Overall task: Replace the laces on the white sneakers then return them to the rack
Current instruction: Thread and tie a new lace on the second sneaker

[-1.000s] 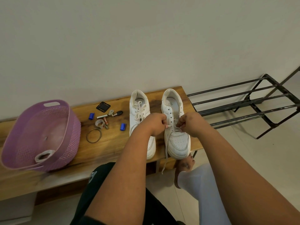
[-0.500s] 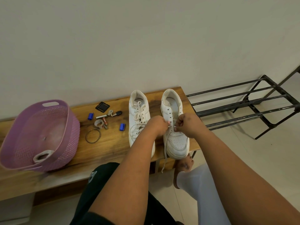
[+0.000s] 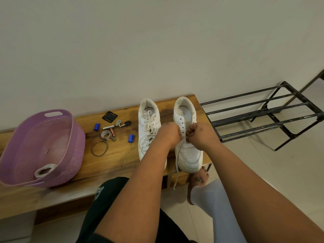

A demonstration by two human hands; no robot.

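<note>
Two white sneakers stand side by side, toes toward me, at the right end of a wooden bench (image 3: 114, 160). The left sneaker (image 3: 148, 127) is fully laced. Only the lower eyelets of the right sneaker (image 3: 188, 151) carry a white lace (image 3: 177, 165), whose loose end hangs over the bench's front edge. My left hand (image 3: 171, 134) and my right hand (image 3: 199, 133) meet over that shoe's middle eyelets, both with curled fingers pinching the lace. The fingertips are hidden behind the knuckles.
A black metal shoe rack (image 3: 273, 113) stands on the floor right of the bench. A tipped purple basket (image 3: 42, 148) sits at the bench's left, holding a white lace bundle. Small items lie between: blue caps, keys, a battery, a bangle (image 3: 99, 148). My legs are below the bench.
Both hands have crept slightly up the right sneaker toward its opening while working the lace; the shoes and the other items stay where they were.
</note>
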